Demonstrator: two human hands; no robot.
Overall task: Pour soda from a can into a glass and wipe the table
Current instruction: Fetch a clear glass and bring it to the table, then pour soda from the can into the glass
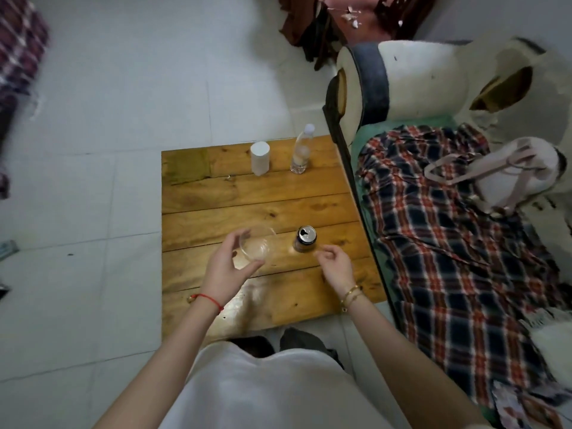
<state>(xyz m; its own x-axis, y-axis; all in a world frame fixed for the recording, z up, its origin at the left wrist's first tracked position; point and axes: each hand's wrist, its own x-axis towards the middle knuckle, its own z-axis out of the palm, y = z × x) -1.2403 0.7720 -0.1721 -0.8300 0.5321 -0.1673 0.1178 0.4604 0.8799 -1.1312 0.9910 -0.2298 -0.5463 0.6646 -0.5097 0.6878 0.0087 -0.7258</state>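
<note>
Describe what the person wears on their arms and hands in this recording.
Both forearms are bare, with no sleeves or gloves. The left hand has a thin red string bracelet at the wrist. The right hand has thin gold bangles at the wrist.

A low wooden table seen from above. The left hand curls around a clear empty glass at the table's near side. Just right of the glass stands an opened soda can. The right hand hovers near the can with loosely curled fingers, holding nothing. At the far edge stand a white paper roll and a plastic bottle.
</note>
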